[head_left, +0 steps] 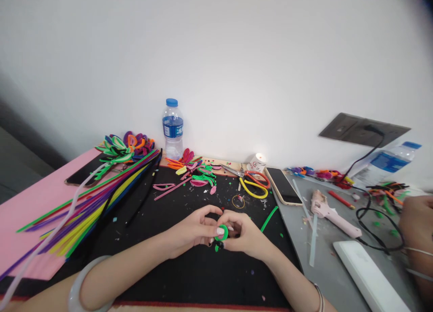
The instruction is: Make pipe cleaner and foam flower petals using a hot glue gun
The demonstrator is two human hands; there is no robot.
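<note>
Over the black mat, my left hand and my right hand meet at a small green pipe cleaner bent into a ring. Fingers of both hands are closed on it, and they hide part of it. To the right of my right hand lies a straight green pipe cleaner. Beyond my hands rest pink and green shaped pipe cleaner pieces. Scissors with red and yellow handles lie past my right hand.
At left, a bundle of coloured pipe cleaners lies across a pink sheet. A water bottle stands by the wall. To the right are a phone, a glue gun with its cord, a white bar and another person's hand.
</note>
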